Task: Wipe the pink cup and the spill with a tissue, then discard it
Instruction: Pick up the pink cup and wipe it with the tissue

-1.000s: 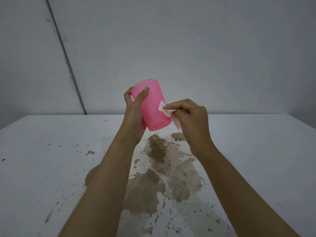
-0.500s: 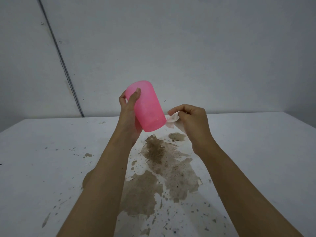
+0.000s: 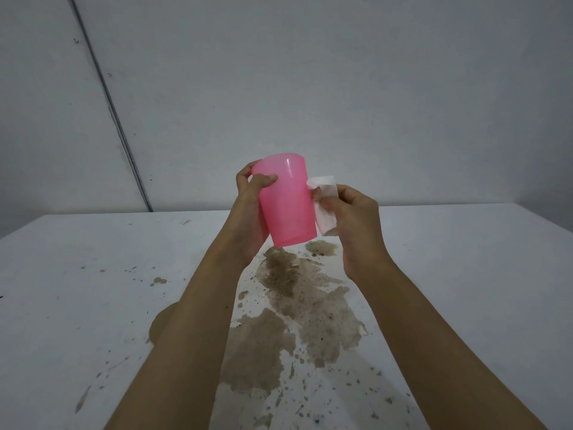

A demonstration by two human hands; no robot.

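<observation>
While left hand point(image 3: 252, 209) grips smooth translucent pink cup point(image 3: 286, 200), right hand point(image 3: 356, 218) pinches crumpled white tissue point(image 3: 325, 203) vs its wall.

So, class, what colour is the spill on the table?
Muddy brown spill, clearest in the head view.

A white table point(image 3: 465, 274) is carrying a brown spill point(image 3: 297, 321), with small splatters point(image 3: 159, 280) lying scattered around it.

A plain grey-white wall point(image 3: 341, 88) fills the upper view. A dark thin pipe point(image 3: 108, 100) runs slanted down it, up and left of the grip. Below the grip lies a white table point(image 3: 77, 274), flecked with brown specks, under dim, even light.
</observation>
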